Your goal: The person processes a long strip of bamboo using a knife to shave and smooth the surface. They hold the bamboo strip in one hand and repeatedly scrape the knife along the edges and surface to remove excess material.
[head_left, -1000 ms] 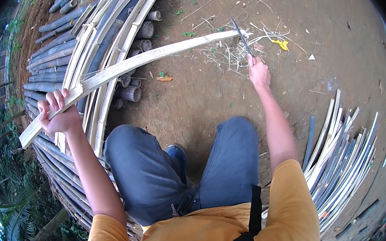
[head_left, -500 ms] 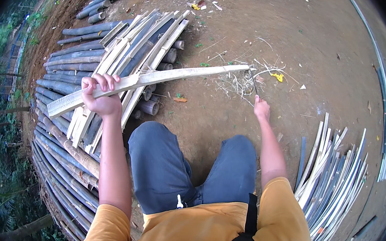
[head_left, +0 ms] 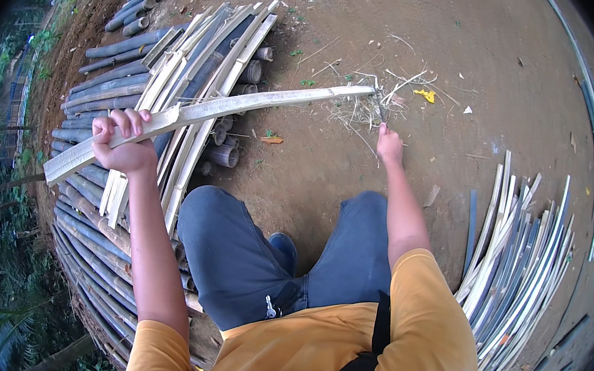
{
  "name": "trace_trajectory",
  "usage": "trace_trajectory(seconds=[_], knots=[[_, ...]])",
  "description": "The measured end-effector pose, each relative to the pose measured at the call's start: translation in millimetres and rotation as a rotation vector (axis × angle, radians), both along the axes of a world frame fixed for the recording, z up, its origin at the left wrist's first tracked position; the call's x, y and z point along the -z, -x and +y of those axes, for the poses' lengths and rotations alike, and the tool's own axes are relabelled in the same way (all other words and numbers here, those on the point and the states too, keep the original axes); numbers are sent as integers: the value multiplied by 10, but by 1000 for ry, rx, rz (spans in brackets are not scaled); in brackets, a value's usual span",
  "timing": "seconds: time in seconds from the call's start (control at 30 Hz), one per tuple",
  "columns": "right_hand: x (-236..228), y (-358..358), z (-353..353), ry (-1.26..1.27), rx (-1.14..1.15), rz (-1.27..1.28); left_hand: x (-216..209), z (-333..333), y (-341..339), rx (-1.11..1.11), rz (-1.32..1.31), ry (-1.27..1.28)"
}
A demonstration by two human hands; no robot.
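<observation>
My left hand (head_left: pixel 127 144) is closed round the near end of a long split bamboo strip (head_left: pixel 248 103), its pale side facing up. The strip reaches across to the right, over the ground in front of my knees. At its far tip, my right hand (head_left: pixel 389 146) grips a knife with a thin dark blade (head_left: pixel 379 109); the handle is mostly hidden by the fingers. The blade lies at or against the strip's tip; whether it bites in I cannot tell. Below and around that tip, curly pale shavings (head_left: pixel 353 122) lie on the dirt.
Dark bamboo poles (head_left: pixel 106 104) are stacked at the left, with split bamboo pieces (head_left: pixel 200 74) on top. Thin bamboo strips (head_left: pixel 511 280) lie bundled at the right. A long pole (head_left: pixel 593 122) curves along the far right. A yellow leaf (head_left: pixel 426 95) lies near the shavings.
Both hands and the bamboo strip have shifted left in the view, the left hand furthest. The knife stays at the strip's far tip. My head view has tilted slightly.
</observation>
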State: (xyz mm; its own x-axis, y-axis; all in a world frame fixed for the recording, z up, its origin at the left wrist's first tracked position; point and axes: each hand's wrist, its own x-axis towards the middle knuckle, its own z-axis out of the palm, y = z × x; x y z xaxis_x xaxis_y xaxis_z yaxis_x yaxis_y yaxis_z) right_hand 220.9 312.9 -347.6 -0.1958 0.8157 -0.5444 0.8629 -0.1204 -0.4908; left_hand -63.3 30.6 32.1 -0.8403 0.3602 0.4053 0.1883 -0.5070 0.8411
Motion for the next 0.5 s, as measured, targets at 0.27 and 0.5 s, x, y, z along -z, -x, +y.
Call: trace_trajectory(seconds=[0.27, 0.5], knots=[[-5, -134, 201, 4, -86, -19, 131, -173, 222, -88, -39, 39], [-193, -85, 347, -54, -224, -130, 26, -119, 229, 122, 36, 53]])
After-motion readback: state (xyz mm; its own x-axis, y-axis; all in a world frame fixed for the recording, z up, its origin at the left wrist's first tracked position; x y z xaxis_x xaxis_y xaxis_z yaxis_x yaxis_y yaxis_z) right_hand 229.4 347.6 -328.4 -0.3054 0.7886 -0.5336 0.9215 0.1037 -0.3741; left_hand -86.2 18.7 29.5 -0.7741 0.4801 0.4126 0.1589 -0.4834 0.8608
